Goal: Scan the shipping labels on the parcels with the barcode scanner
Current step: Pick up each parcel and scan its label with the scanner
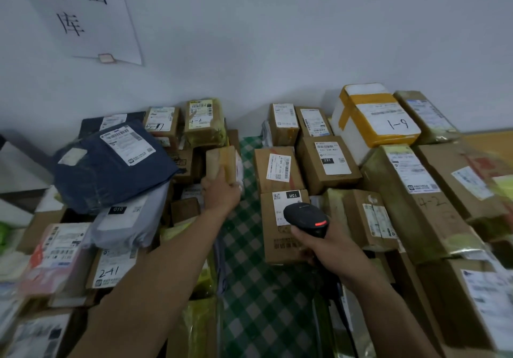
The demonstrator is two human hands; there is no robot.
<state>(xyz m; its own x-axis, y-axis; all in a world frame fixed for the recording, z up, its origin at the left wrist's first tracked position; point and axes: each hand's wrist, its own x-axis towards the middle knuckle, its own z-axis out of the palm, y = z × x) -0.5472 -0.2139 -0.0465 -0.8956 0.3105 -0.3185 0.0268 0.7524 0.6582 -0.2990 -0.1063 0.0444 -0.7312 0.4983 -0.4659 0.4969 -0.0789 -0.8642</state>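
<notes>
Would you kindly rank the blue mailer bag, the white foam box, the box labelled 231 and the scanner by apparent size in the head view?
1. Blue mailer bag
2. White foam box
3. Box labelled 231
4. Scanner, smallest even though nearest the camera

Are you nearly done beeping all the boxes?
Hard to say: nothing shows what is already scanned. Right now the right hand grips the barcode scanner above the 15H-labelled box, and the left hand holds a small brown parcel. Many other labelled parcels lie on both sides, so probably plenty left.
</notes>
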